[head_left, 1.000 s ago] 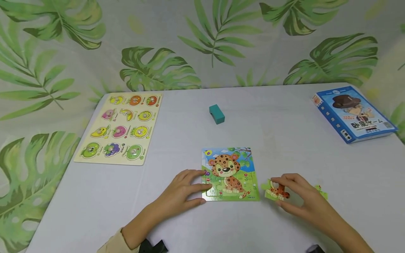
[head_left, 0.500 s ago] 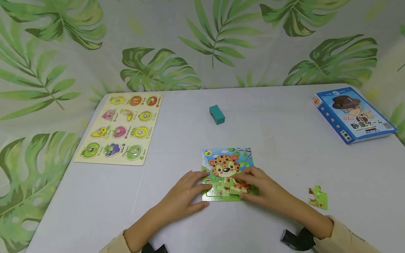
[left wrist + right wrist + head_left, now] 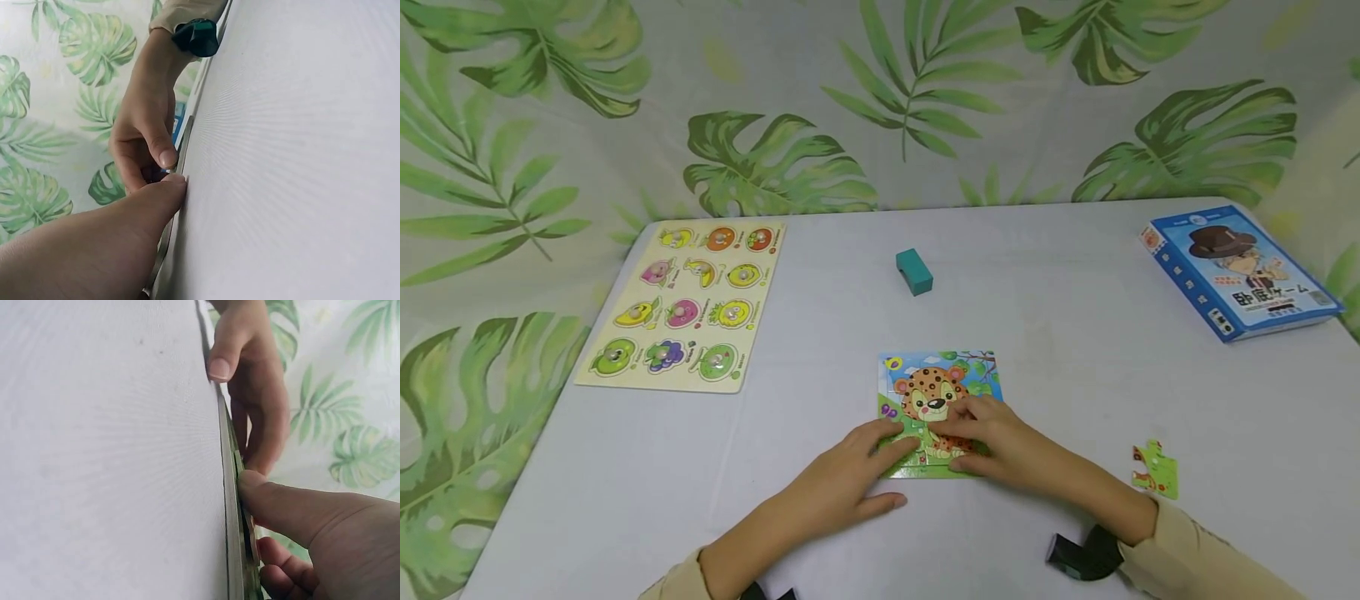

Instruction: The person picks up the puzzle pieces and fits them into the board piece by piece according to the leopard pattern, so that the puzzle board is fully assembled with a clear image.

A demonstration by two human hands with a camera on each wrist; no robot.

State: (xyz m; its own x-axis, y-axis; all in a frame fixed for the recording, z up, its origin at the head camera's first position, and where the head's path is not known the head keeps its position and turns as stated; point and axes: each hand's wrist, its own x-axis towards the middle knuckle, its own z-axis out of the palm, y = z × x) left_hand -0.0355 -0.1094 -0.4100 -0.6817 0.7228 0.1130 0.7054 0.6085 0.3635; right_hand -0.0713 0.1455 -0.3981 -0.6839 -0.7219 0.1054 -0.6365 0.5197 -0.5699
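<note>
A square leopard jigsaw puzzle (image 3: pixel 917 472) lies on the white table in front of me. My left hand (image 3: pixel 850 473) rests on its lower left area, fingers extended and the thumb below the bottom edge. With thumb and fingers my right hand (image 3: pixel 1011 443) pinches a spotted puzzle piece (image 3: pixel 951 447) over the lower middle of the picture, below the leopard's face. Seen edge-on in the right wrist view, the piece (image 3: pixel 252 540) sits close over the board (image 3: pixel 230 506). My right fingers hide part of the piece and the board beneath.
One loose green puzzle piece (image 3: pixel 1156 471) lies right of the board. Behind stands a teal block (image 3: pixel 914 272). A fruit peg board (image 3: pixel 681 304) is at the left, and a blue box (image 3: pixel 1243 271) at the back right.
My right hand has carried the spotted piece leftward from the table onto the puzzle, turning it. My left hand has shifted slightly right over the board.
</note>
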